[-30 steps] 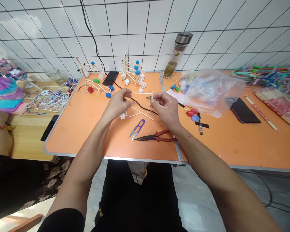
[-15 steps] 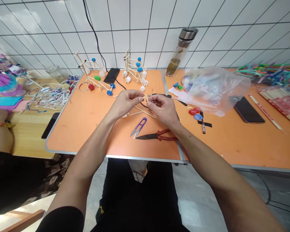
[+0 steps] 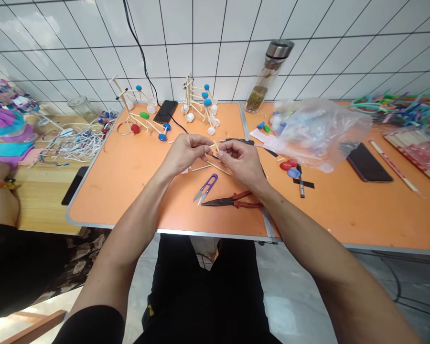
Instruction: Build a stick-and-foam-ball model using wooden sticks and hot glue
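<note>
My left hand and my right hand meet above the orange table, fingertips pinched together on a short thin wooden stick. Both hands are closed around it. Loose wooden sticks lie on the table just under the hands. Purple thread snips and red-handled long-nose pliers lie nearer to me, below my right wrist.
Two stick-and-bead models stand at the back by a phone on a black cable. A glass bottle, a plastic bag, coloured caps and another phone lie to the right. Another person's arm rests at the left.
My hands came together from a small gap, and both now pinch the short stick. The view shifted slightly; nothing on the table moved.
</note>
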A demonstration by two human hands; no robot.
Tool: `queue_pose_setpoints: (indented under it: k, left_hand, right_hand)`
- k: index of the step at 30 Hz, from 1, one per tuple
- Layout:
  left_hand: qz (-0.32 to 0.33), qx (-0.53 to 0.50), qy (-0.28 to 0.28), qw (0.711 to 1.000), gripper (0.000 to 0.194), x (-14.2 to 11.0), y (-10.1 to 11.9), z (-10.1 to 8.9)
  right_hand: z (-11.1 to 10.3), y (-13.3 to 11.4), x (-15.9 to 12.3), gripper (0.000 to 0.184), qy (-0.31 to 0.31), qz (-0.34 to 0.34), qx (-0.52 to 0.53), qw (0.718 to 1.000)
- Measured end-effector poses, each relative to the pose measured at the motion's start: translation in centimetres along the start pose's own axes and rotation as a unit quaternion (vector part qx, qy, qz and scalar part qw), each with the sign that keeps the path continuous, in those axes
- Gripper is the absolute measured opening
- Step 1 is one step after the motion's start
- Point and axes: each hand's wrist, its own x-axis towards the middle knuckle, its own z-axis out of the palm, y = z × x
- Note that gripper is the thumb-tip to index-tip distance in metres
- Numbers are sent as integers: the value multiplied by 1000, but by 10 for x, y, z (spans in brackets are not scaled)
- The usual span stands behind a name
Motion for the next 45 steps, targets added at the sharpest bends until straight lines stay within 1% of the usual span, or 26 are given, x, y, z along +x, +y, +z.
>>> queue_pose_setpoints:
  k: [5,10,14,19,22,26,30,33,37,40,43,45]
  left_hand:
    - [-1,-3,2,1000,17,-1,1,1]
    - [-16,-25,2,1000,13,-2,6,3]
    - [-23,-37,-4,999,25,-2,7,3]
    - [-10,-30,0,1000,35,0,4,2]
    - [-3,-24,6,1000,35,1,3,4]
    - [5,-22,15,1000,28,2,1,7]
    - [-15,-44,17,999,34,0,4,9]
    - [-38,-59,33,997,39,-2,10,8]
    - [-63,-60,75,993,44,-2,16,5]
    - [-75,-67,87,991,39,-2,16,4]
    - [-72,-78,73,992,24,-1,12,7]
    - [-74,-91,63,991,16,0,9,9]
  right_hand:
    - [0,0,0,17,1,1,-2,1000]
    - [1,-2,0,19,-3,2,-5,1000]
    - [3,0,0,21,-5,-3,-5,1000]
    - [4,3,0,23,-18,-12,-27,999]
    - [4,5,0,22,-22,-13,-36,999]
    - [3,8,0,21,-33,-14,-44,998]
    - [2,9,1,18,-25,-10,-36,999]
    - [1,10,2,19,-13,-5,-35,999]
    - [0,9,3,27,-17,25,-4,1000]
    - [0,7,3,31,-32,43,40,998]
    - [0,3,3,32,-43,46,73,995]
    - [0,2,3,33,-50,43,77,995]
